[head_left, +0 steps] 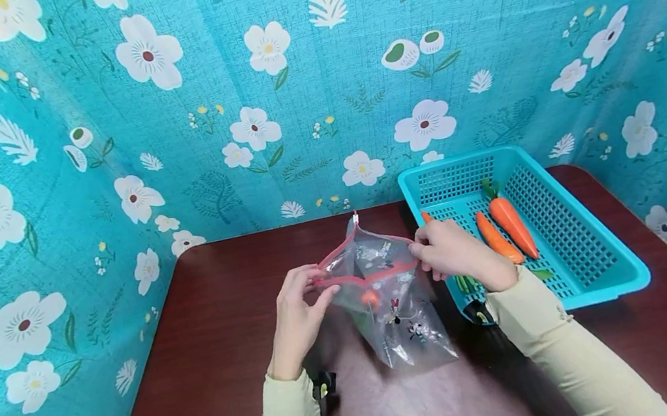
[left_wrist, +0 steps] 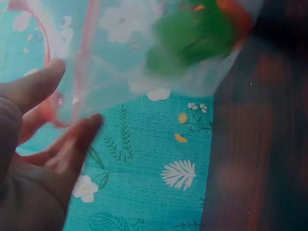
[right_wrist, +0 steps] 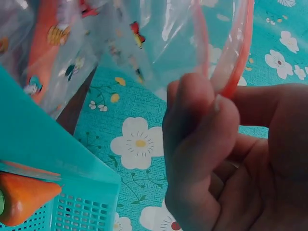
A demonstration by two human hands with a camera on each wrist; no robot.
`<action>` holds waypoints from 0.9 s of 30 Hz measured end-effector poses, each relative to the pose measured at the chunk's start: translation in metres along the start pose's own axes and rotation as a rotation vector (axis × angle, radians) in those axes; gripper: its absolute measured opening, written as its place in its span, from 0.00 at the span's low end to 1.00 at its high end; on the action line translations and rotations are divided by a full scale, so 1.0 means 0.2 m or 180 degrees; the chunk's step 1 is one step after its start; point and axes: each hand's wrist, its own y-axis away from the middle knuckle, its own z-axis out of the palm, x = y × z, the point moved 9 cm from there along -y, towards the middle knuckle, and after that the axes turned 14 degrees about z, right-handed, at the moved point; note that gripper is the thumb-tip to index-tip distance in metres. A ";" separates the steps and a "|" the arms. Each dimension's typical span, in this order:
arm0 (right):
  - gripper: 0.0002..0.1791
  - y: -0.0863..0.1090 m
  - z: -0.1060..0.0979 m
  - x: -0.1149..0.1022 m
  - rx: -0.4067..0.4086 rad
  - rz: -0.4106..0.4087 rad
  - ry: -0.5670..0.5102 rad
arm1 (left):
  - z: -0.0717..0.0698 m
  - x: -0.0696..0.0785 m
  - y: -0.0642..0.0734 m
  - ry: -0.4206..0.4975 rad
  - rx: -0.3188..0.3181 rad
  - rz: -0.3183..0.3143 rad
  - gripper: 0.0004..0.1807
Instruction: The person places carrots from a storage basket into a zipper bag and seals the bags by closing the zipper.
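A clear zip bag (head_left: pixel 404 323) with a red seal strip and small cartoon prints hangs upright over the table, its mouth spread apart. At the left corner of that mouth, my left hand (head_left: pixel 299 314) holds the rim between thumb and fingers. The opposite corner is pinched by my right hand (head_left: pixel 453 251), beside the basket. Inside the bag an orange thing with a green top shows through the plastic; in the left wrist view its green leafy part (left_wrist: pixel 192 38) is blurred. The right wrist view shows a long orange body (right_wrist: pixel 43 43) behind the prints.
A turquoise plastic basket (head_left: pixel 572 201) stands at the right of the dark red table (head_left: pixel 226 310). Carrots (head_left: pixel 512 224) lie in it, with green pieces (head_left: pixel 540 274) partly hidden under the right arm. A flowered turquoise cloth (head_left: pixel 293 113) hangs behind the table and along its sides.
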 end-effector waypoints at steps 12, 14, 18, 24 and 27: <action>0.15 -0.02 0.01 0.05 -0.0263 0.0138 0.0134 | 0.08 -0.04 0.05 0.0229 -0.0436 -0.0247 0.09; 0.15 -0.02 0.01 0.06 -0.0296 0.0139 0.0158 | 0.08 -0.01 0.03 0.0284 -0.0375 -0.0126 0.10; 0.14 -0.02 0.01 0.07 -0.0356 0.0115 0.0183 | 0.08 0.02 0.01 0.0322 -0.0274 -0.0007 0.11; 0.12 -0.03 0.00 0.09 -0.0400 0.0101 0.0275 | 0.09 0.06 -0.01 0.0355 -0.0210 0.0097 0.10; 0.13 -0.02 -0.02 0.08 -0.0398 0.0073 0.0329 | 0.09 0.08 -0.02 0.0326 -0.0213 0.0159 0.08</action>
